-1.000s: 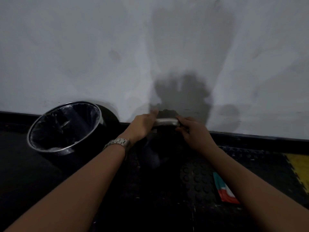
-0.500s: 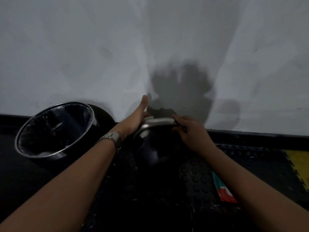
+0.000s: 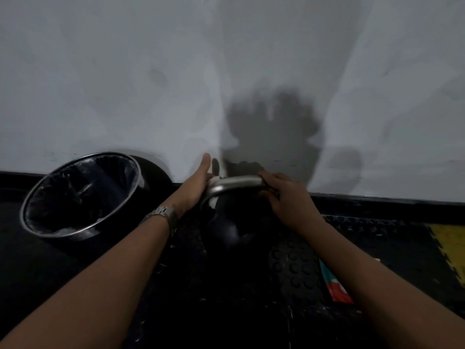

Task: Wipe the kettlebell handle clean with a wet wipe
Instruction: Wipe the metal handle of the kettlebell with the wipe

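Observation:
A black kettlebell [image 3: 226,230] with a silver handle [image 3: 236,183] stands on the dark studded floor mat against the white wall. My left hand [image 3: 196,182] is wrapped around the handle's left bend with the thumb sticking up. Bits of a white wet wipe [image 3: 213,203] show between that palm and the metal. My right hand [image 3: 286,200] grips the handle's right end, fingers curled over it. The top bar of the handle between the hands is bare.
A round black bin [image 3: 75,233] with a steel rim and a liner stands to the left, close to my left forearm. A red, white and teal wipe packet [image 3: 336,288] lies on the mat under my right forearm. A yellow mat tile [image 3: 450,248] is at the far right.
My left hand slid with the wipe from the top of the handle to its left bend, and its thumb lifted. More of the silver bar now shows. The right hand kept its grip.

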